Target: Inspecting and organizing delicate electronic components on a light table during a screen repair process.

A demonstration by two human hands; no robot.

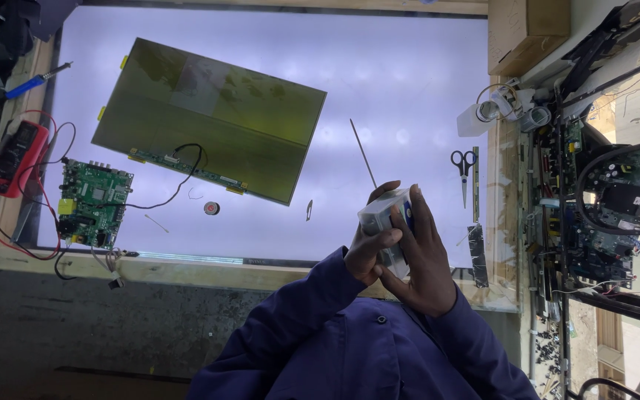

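I look down from the head camera at a backlit white table [409, 67] framed in wood. Both of my hands are raised close to my chest, over the near edge of the table, in blue sleeves. Together they hold a small white plastic box [384, 222] with a blue patch on one side. My left hand [370, 248] wraps its fingers round the box from the left, thumb across the front. My right hand [425, 255] lies along its right side, fingers stretched up past the top. Each grip is closed on the box; no gap shows between fingers and plastic.

I cannot tell whether the box has a lid or which way it opens.

To handle it well, I judge that I should keep the left hand as the steady holder and let the right fingers do any fine work, with the box kept above the table so small parts cannot drop to the floor.

On the table lie a tilted yellowish display panel [209, 118], wired to a green circuit board [94, 204] at the left. A red multimeter [18, 155] sits beside it. Scissors [464, 170], a thin rod [363, 153] and a small blade [310, 210] lie near my hands, apart from them.
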